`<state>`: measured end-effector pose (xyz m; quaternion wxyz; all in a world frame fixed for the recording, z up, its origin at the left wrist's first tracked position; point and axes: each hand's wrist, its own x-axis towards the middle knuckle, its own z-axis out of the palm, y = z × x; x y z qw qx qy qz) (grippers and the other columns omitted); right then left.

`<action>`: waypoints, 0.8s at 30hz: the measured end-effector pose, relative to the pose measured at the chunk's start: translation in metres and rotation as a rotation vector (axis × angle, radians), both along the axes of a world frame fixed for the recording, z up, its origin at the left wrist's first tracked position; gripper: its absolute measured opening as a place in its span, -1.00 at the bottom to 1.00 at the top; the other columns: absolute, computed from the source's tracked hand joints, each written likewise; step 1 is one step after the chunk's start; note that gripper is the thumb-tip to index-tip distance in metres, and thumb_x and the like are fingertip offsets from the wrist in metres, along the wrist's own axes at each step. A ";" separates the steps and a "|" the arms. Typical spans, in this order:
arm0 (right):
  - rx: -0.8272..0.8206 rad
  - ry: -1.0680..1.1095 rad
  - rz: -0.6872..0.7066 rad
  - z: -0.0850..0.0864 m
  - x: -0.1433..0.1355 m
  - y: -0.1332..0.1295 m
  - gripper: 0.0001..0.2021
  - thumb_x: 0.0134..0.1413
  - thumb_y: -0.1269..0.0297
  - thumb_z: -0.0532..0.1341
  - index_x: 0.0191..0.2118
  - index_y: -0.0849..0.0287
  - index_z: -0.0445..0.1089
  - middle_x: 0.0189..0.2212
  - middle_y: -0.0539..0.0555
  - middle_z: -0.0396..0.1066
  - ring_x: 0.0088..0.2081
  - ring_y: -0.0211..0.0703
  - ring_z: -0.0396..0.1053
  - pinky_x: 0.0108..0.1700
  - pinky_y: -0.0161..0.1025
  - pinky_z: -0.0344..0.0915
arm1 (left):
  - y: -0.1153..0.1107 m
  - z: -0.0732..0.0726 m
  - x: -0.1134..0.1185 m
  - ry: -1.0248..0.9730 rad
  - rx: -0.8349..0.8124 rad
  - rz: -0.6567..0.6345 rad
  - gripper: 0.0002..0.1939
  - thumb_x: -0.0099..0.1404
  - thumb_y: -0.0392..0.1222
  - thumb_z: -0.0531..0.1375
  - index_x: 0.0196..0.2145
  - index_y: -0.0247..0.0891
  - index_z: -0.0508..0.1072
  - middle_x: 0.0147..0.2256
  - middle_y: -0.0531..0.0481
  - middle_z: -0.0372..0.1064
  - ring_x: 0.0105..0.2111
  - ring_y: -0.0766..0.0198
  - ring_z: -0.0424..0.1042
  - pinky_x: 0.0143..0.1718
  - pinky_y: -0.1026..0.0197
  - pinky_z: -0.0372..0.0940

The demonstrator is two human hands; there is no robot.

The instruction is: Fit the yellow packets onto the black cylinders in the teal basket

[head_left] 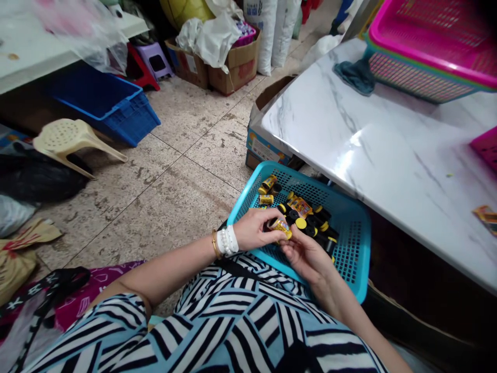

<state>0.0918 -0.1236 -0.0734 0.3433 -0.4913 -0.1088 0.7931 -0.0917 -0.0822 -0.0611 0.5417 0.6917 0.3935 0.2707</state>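
Observation:
My left hand (259,228) wears a bracelet and white band at the wrist and is closed on a small yellow labelled container (281,227). From the right, my right hand (306,255) pinches the lower end of the same container. Both hands are over the near side of a turquoise plastic basket (361,259). Inside it lie several small black containers with yellow caps, one of them a round yellow cap (301,223), and an orange-yellow printed packet (301,206). Yellow labelled containers (266,199) rest at the basket's left end.
A marble-patterned table (334,140) stands at the right, bearing stacked baskets (427,77) and a dark cloth (355,76). Cardboard boxes (267,147) sit beside its corner. On the left are a cream stool (66,137) and a blue crate (132,122).

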 end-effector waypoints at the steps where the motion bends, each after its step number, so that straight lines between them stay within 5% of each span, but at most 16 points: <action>1: 0.019 -0.035 0.042 0.002 0.000 -0.001 -0.65 0.00 0.00 0.38 -0.45 0.25 0.51 -0.59 0.09 0.52 -0.65 -0.30 0.42 -0.61 -0.45 0.42 | -0.001 0.000 0.001 -0.026 -0.102 -0.004 -0.72 0.23 0.01 0.24 -0.28 -0.29 0.45 -0.44 0.07 0.39 -0.47 0.38 0.31 -0.42 0.32 0.19; 5: 0.359 -0.424 0.074 0.014 0.004 -0.007 -0.54 0.13 -0.12 0.22 -0.36 0.27 0.49 -0.51 0.15 0.52 -0.56 -0.19 0.47 -0.54 -0.30 0.47 | -0.003 0.004 0.007 -0.138 -0.522 0.067 -0.53 0.22 0.25 0.17 -0.46 -0.27 0.29 -0.63 0.12 0.31 -0.72 0.46 0.20 -0.67 0.37 0.06; 8: 0.819 -0.839 0.062 0.023 0.009 -0.011 -0.63 0.07 0.12 0.34 -0.01 0.12 0.45 -0.22 0.12 0.52 -0.26 -0.12 0.52 -0.22 -0.18 0.53 | -0.004 0.007 0.012 -0.212 -0.644 0.177 -0.47 0.18 0.32 0.16 -0.50 -0.26 0.25 -0.70 0.14 0.25 -0.79 0.49 0.11 -0.74 0.39 -0.05; 12: 1.122 -1.129 0.150 0.023 0.013 -0.013 -0.74 0.09 0.27 0.33 -0.06 0.06 0.47 -0.21 0.09 0.52 -0.24 -0.11 0.49 -0.17 -0.16 0.49 | -0.004 0.008 0.015 -0.326 -0.705 0.190 -0.50 0.14 0.26 0.24 -0.48 -0.28 0.27 -0.70 0.17 0.23 -0.80 0.53 0.07 -0.76 0.43 -0.11; 16: 1.029 -1.086 0.142 0.018 0.010 -0.011 -0.77 0.11 0.21 0.31 -0.10 0.09 0.47 -0.23 0.12 0.54 -0.24 -0.07 0.51 -0.17 -0.13 0.49 | -0.004 0.008 0.019 -0.366 -0.730 0.178 -0.52 0.13 0.22 0.26 -0.47 -0.28 0.26 -0.70 0.19 0.22 -0.79 0.55 0.05 -0.76 0.43 -0.10; 21: 0.540 -0.617 0.076 0.019 0.008 0.000 -0.69 0.07 0.01 0.32 -0.29 0.20 0.45 -0.52 0.08 0.53 -0.50 -0.13 0.51 -0.36 -0.17 0.52 | 0.005 0.006 0.024 -0.351 -0.640 0.153 -0.54 0.09 0.17 0.31 -0.38 -0.30 0.33 -0.68 0.18 0.25 -0.74 0.51 0.14 -0.70 0.43 0.01; 24: 0.477 -0.485 0.110 0.021 0.016 0.003 -0.67 0.05 0.01 0.33 -0.25 0.22 0.47 -0.45 0.11 0.55 -0.48 -0.16 0.52 -0.33 -0.17 0.54 | 0.008 0.009 0.023 -0.277 -0.639 0.080 -0.54 0.14 0.20 0.27 -0.40 -0.29 0.31 -0.68 0.17 0.27 -0.77 0.52 0.12 -0.73 0.42 -0.04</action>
